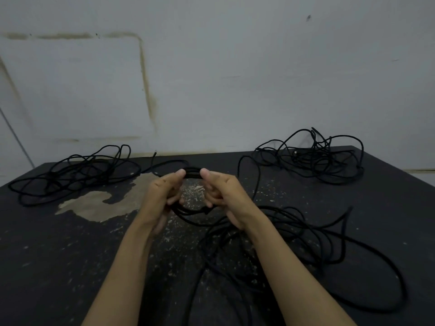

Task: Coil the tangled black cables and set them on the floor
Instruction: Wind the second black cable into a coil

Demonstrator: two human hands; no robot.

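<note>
Dark scuffed floor below grey wall | left hand and right hand both grip small coil, thumbs on top | its slack trails right of right hand | tangles: far left, far right
</note>
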